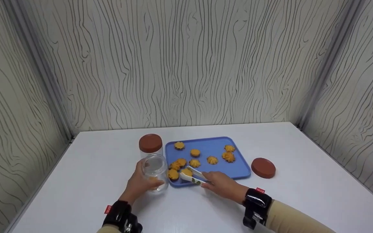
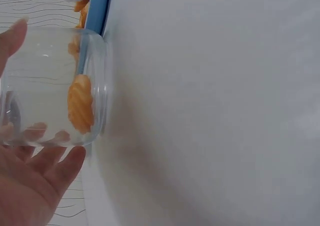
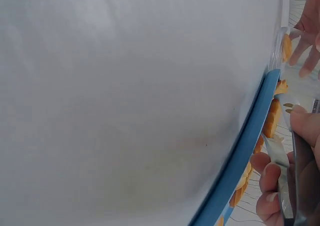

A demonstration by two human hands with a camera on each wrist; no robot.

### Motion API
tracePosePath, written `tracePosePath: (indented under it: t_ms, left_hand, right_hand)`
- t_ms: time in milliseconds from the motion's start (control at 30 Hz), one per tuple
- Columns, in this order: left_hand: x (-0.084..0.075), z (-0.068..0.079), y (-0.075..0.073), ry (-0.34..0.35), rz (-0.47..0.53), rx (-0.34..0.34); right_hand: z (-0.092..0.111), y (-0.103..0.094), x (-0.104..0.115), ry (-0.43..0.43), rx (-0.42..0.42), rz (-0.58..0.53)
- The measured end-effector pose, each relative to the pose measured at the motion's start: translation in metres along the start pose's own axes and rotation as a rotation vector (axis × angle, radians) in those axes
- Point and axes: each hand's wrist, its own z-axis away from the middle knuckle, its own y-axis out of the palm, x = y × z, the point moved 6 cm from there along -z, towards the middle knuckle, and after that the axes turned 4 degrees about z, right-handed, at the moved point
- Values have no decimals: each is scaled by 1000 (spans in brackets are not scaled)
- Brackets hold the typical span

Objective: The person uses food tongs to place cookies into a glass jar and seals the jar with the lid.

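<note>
My left hand (image 1: 139,182) grips an uncapped clear jar (image 1: 155,168) standing by the tray's left edge. Low inside the jar is a ridged golden cookie (image 2: 81,104). White tongs (image 1: 191,179) with a leaf pattern are held in my right hand (image 1: 223,186), fingers and thumb on both arms. The tongs' tips straddle a cookie (image 1: 186,172) in the front left corner of the blue tray (image 1: 210,147); whether they squeeze it I cannot tell. Several more cookies, one of them a swirled cookie (image 1: 228,157), lie on the tray.
Behind the held jar stands another jar with a brown lid (image 1: 150,143) on. A loose brown lid (image 1: 263,168) lies right of the tray on the white table (image 1: 108,155). Wood-patterned panels (image 1: 180,64) enclose the table at the back and sides.
</note>
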Motion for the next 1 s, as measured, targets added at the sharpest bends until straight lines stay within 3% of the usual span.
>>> tracePosePath:
  t_ms: [467,767,1000]
  left_hand:
    - [0,-1,0,-29,17,10]
    - [0,1,0,-39,24,9]
    - [0,0,0,-76,5,19]
  right_hand:
    - [6,-22,3,17,-70,-70]
    - [5,-30,10,33,-68,-115]
    - [2,-41,19,25,-90,-90]
